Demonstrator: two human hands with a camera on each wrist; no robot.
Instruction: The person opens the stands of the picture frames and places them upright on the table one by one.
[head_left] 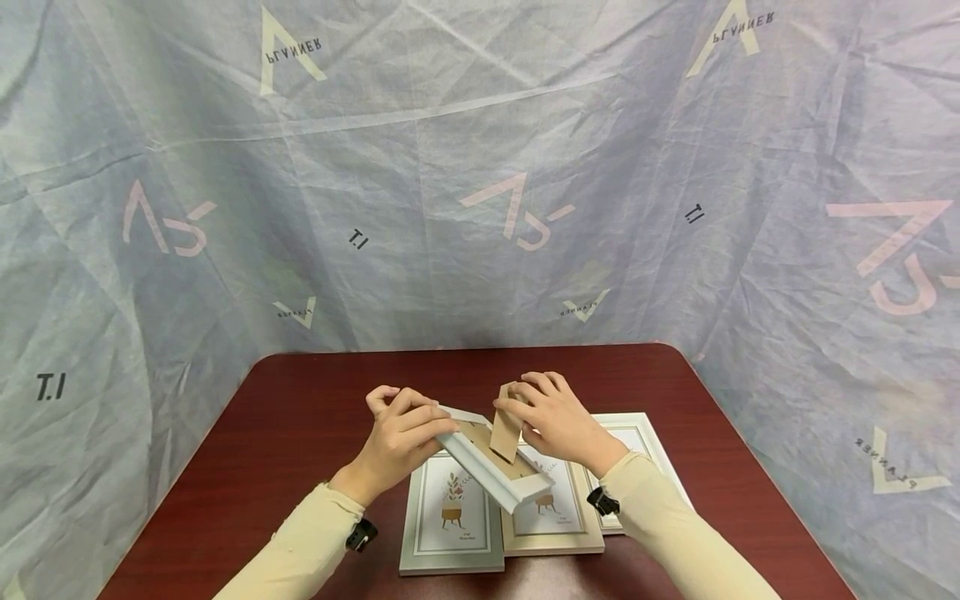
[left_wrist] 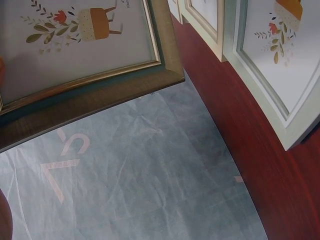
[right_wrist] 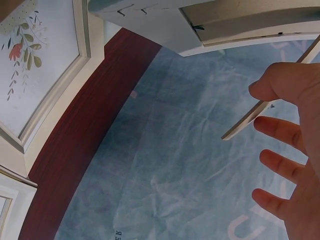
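Note:
My left hand (head_left: 405, 429) grips a picture frame (head_left: 480, 477) by its edge, tilted in the air with its brown backing towards the head camera. The left wrist view shows this frame's front (left_wrist: 85, 97), with a gilt inner edge and a potted-plant print. At its back, my right hand (head_left: 558, 421) pinches the fold-out stand (head_left: 506, 435), a flat brown strip that stands out from the backing. In the right wrist view, the stand (right_wrist: 242, 122) lies between thumb and forefinger; the other fingers of the right hand (right_wrist: 305, 140) are spread apart.
Beneath the held frame, a grey-green picture frame (head_left: 450, 563) and a cream one (head_left: 555, 546) lie face up on the dark red table (head_left: 315, 400). A white picture frame (head_left: 660, 454) lies to their right, partly behind the right arm. Printed grey cloth (head_left: 420, 275) hangs around the table.

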